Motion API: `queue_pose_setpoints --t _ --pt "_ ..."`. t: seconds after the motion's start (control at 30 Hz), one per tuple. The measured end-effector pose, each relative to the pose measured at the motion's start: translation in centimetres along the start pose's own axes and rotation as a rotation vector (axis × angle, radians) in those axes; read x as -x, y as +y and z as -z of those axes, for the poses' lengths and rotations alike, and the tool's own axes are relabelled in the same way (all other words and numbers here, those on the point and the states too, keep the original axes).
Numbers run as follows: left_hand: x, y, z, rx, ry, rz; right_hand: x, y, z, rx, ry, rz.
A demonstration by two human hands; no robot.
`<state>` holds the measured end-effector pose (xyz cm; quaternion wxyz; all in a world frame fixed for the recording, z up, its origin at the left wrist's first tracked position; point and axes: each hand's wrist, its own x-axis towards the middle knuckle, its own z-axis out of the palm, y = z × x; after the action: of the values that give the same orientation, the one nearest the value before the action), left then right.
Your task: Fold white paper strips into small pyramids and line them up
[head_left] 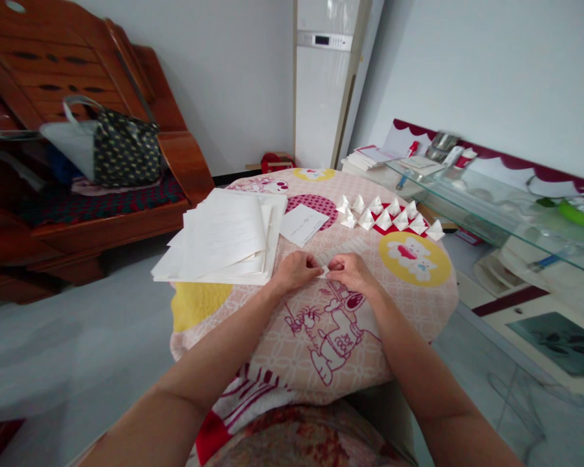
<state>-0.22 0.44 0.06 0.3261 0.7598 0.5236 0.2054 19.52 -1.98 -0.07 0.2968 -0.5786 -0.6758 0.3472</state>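
One small paper (325,272) is pinched in the grip of left hand (296,270) and right hand (353,271); eleven folded papers (384,220) are ranged on the tabletop (272,357).

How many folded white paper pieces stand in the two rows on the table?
11: five folded pieces in the back row, six in the front, all far right on the tablecloth. None seems hidden.
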Motion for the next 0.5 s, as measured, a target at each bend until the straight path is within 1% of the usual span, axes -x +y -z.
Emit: queue_pose_setpoints --t 0.07,0.1,0.2,0.27,0.33,0.5 --pt "0.06 -0.05 0.12 0.194 -0.006 0.013 -0.02 0.14 0.31 -0.035 0.012 0.062" --pt "0.09 -0.08 0.18 0.284 -0.017 0.02 -0.01 0.17 0.41 -0.072 -0.011 0.07" --pt "0.13 -0.2 0.26 0.499 -0.077 0.028 0.14 0.01 0.42 -0.268 -0.17 0.005" --pt "0.14 -0.32 0.24 0.592 -0.106 0.022 0.32 -0.2 0.24 -0.401 -0.24 -0.051" --pt "0.19 -0.4 0.23 0.648 -0.121 0.03 0.47 -0.36 0.04 -0.478 -0.232 -0.072" --pt "0.49 -0.17 0.37 0.727 -0.167 0.121 0.52 -0.17 -0.07 -0.562 -0.128 -0.073"
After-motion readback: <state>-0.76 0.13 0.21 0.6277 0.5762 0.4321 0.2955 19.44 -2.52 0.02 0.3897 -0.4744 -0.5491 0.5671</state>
